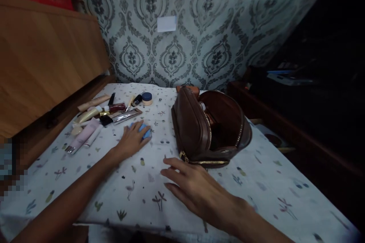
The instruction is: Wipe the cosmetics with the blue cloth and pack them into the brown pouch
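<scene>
My left hand (133,139) rests over a small blue item (147,132) on the table, its fingers curled across it. Most of that item is hidden, so its kind does not show. Just behind and left of this hand lies a pile of cosmetics: a silver tube (127,115), a pale pink tube (84,135), a dark red lip gloss tube (117,107) and a jar with a blue lid (147,98). My right hand (188,180) hovers near the front of a brown leather bag (191,125), fingers apart and holding nothing. The bag is unzipped, with a few things partly visible inside.
A printed white cloth (142,186) covers the table. On the left stands a wooden cabinet (48,57), and patterned wallpaper (171,57) closes off the back. An orange-brown object (188,90) sits behind the bag. Dark furniture (273,121) borders the right side.
</scene>
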Tool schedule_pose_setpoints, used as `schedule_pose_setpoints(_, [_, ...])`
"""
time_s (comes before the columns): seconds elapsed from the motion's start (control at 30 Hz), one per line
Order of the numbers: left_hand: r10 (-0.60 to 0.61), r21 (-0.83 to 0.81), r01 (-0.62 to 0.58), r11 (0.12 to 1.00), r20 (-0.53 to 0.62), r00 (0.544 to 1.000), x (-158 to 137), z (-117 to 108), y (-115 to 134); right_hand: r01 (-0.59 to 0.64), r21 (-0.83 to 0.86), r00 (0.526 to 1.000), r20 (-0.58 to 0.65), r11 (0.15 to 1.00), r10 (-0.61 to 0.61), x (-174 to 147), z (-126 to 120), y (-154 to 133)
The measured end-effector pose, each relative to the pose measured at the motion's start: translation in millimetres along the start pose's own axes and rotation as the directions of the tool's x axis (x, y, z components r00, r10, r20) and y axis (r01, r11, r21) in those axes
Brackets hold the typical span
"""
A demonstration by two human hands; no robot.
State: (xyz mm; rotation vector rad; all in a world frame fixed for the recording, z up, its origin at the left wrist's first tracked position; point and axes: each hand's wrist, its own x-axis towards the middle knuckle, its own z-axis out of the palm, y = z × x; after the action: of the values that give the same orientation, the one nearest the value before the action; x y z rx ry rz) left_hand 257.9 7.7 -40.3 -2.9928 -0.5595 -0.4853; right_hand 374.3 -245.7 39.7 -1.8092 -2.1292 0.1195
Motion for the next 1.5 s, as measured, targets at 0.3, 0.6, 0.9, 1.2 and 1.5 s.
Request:
schedule_pose_setpoints(0.3, [-0.115, 0.04, 0.118, 0.992, -0.061, 0.991, 0.9, -4.0, -22.4, -0.221, 0.658, 0.948, -0.029, 0.72, 0.318, 98.6, 83.2, 24.5])
schedule_pose_setpoints(0.6, [-0.373, 0.044, 0.391, 0.919, -0.225, 0.9, 0.4, -8.4, -74.6, -0.141, 0.802, 0.919, -0.112, 0.58, 0.378, 100.5, 117.5, 31.9])
schedule_pose_setpoints(0.9, [-0.266, -0.472, 0.127, 0.872, -0.239, 0.934, -10.7, -22.4, -50.9, -0.101, 0.777, 0.924, -0.159, 0.621, 0.348, 100.1, 118.3, 32.6])
schedule_pose_setpoints(1.2, [-0.508, -0.29, 0.437, 0.851, -0.251, 0.824, 21.8, -24.6, -86.9, -0.132, 0.819, 0.921, -0.107, 0.558, 0.375, 99.8, 116.2, 31.7])
schedule_pose_setpoints(1.5, [-0.414, 0.165, 0.417, 0.894, -0.056, 0.909, 82.9, -6.2, -84.9, -0.15, 0.84, 0.918, -0.077, 0.521, 0.39, 99.4, 114.2, 29.9])
